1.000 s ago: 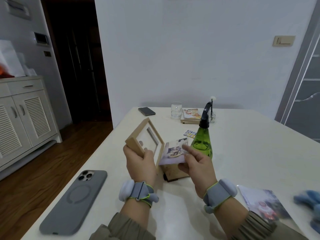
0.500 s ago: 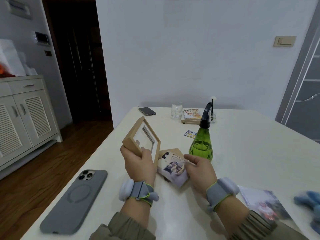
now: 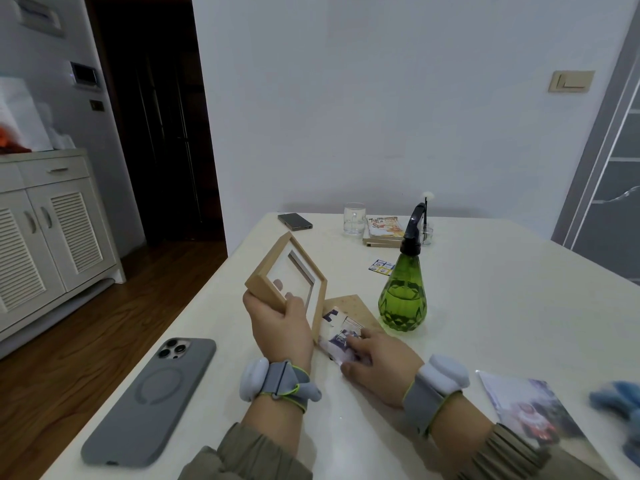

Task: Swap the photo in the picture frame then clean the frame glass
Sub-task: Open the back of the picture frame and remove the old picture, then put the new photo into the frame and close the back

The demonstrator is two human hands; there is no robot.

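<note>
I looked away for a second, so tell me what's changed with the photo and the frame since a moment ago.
The right hand carried the small photo down from beside the wooden frame and now presses it flat on the table, partly over the backing board. The left hand keeps holding the frame tilted up. The green spray bottle, grey phone and second photo stayed put.

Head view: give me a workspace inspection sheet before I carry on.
Surface: white table, no spills seen.
Job's things: frame tilted, off the table; photo on the backing board; second photo near right; spray bottle upright; blue cloth at right edge.
Clutter: grey phone, dark phone, glass, books, card.
Grippers: left hand holds frame; right hand flat on photo.
Cables: nothing seen.
Surroundings: cabinet, dark doorway.
</note>
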